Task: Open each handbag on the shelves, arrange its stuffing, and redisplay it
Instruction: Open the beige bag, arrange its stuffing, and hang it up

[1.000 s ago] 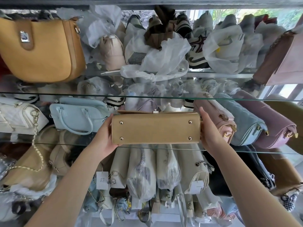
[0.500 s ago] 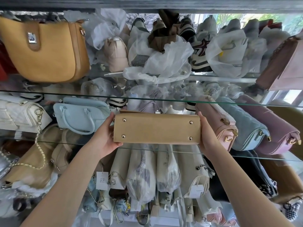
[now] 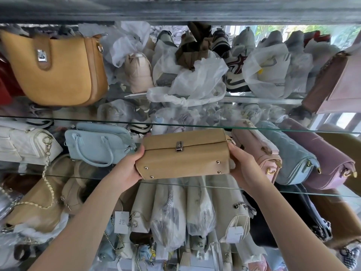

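Tan handbag [image 3: 191,159] now clasp-up, apparently tilted.

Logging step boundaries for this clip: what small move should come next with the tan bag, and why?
Probably free the right hand to undo the metal clasp: it and the left hand grip the tan handbag by its ends, and the flap looks shut.

Wrapped sneakers [image 3: 237,65] and price tags [image 3: 121,222]
The sneakers sat in white plastic [image 3: 267,75] well above the fingers [image 3: 139,151]; two paper tags hung below them.
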